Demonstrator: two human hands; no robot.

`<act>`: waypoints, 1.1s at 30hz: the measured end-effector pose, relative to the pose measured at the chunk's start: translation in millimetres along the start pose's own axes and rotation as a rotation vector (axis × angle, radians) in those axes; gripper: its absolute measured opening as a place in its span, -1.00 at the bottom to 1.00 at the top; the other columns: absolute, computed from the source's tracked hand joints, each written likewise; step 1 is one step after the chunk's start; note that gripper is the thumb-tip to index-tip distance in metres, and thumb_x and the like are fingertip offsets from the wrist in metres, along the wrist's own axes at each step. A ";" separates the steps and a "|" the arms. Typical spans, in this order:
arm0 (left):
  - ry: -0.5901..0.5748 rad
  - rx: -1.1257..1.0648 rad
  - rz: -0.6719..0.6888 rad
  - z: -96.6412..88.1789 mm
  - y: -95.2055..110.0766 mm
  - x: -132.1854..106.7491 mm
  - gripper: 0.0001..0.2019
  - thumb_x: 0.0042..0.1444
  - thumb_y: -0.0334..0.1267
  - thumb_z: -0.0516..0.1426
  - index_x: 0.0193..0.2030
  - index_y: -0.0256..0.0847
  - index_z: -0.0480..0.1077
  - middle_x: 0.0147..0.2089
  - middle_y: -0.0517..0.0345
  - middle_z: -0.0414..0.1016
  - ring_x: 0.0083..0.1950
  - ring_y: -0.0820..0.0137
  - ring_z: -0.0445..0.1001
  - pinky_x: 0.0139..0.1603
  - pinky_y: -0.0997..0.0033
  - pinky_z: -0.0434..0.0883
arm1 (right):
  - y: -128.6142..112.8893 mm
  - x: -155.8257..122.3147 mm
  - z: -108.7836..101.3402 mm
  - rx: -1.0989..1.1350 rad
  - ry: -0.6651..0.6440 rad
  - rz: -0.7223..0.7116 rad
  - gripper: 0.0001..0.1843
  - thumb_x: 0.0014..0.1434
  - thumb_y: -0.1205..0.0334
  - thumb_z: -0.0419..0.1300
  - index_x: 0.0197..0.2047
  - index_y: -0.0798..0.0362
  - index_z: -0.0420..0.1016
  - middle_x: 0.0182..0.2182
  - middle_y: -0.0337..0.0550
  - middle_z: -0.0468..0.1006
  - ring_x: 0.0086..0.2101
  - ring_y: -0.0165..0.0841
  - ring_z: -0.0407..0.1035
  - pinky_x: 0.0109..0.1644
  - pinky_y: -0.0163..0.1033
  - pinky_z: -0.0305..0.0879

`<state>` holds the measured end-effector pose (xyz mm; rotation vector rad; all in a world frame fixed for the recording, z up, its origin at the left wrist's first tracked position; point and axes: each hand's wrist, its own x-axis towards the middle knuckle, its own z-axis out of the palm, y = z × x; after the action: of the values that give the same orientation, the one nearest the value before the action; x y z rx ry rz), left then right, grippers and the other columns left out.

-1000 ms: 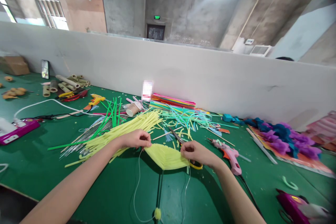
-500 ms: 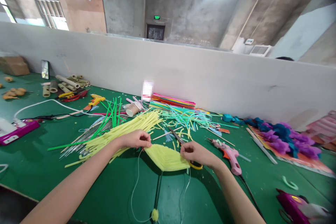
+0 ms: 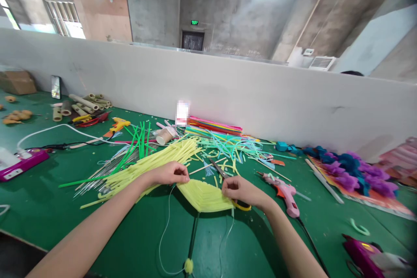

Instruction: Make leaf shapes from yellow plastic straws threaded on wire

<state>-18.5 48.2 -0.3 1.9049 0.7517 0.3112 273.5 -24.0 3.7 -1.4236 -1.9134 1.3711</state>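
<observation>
Between my hands is a yellow pipe-cleaner petal point(image 3: 205, 197), a V-ribbed fan of fuzzy stems. My left hand point(image 3: 174, 172) pinches its upper left corner, and my right hand point(image 3: 239, 189) pinches its right edge. A thin dark stem point(image 3: 193, 236) runs down from its lower point to a small yellow fuzzy ball point(image 3: 188, 266). Loose pale thread point(image 3: 160, 243) hangs in loops from both sides. Scissors point(image 3: 219, 168) with a yellow handle lie on the table, partly hidden behind my right hand. A pile of yellow pipe cleaners point(image 3: 156, 163) lies beyond my left forearm.
A pink glue gun point(image 3: 286, 195) lies right of my right hand, its cord trailing forward. Green and blue stems point(image 3: 228, 143) spread at the back by the white partition point(image 3: 260, 95). Purple and blue fuzzy pieces point(image 3: 352, 169) sit far right; a purple power strip point(image 3: 24, 163) is at left.
The petal has shifted slightly left, with its stem and yellow ball swinging a little left too. Both hands keep their pinch on it.
</observation>
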 end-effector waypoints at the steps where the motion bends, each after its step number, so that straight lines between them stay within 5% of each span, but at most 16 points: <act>1: -0.004 0.002 -0.004 0.3 0.8 -0.2 -0.65 0.05 0.00 0.16 -0.32 -0.31 0.41 -0.49 0.25 0.25 -0.50 0.53 0.16 -0.54 0.55 0.13 | 0.0 0.5 0.4 -0.002 0.003 -0.006 -0.86 -0.03 0.21 0.18 -0.50 0.11 0.39 -0.62 -0.33 0.30 -0.59 -0.52 0.16 -0.50 -0.41 0.14; 33: 0.005 0.072 -0.008 3.5 1.3 1.9 -0.92 -0.11 -0.31 0.07 -0.48 -0.28 0.33 -0.56 0.28 0.22 -0.52 0.53 0.15 -0.53 0.54 0.10 | -1.0 3.1 1.7 -0.010 -0.019 0.005 -0.84 0.01 0.20 0.18 -0.44 0.13 0.44 -0.59 -0.28 0.41 -0.57 -0.50 0.25 -0.49 -0.41 0.13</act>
<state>-14.8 46.5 -1.0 1.9690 0.7831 0.2879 270.4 -22.1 3.2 -1.4263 -1.9323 1.3841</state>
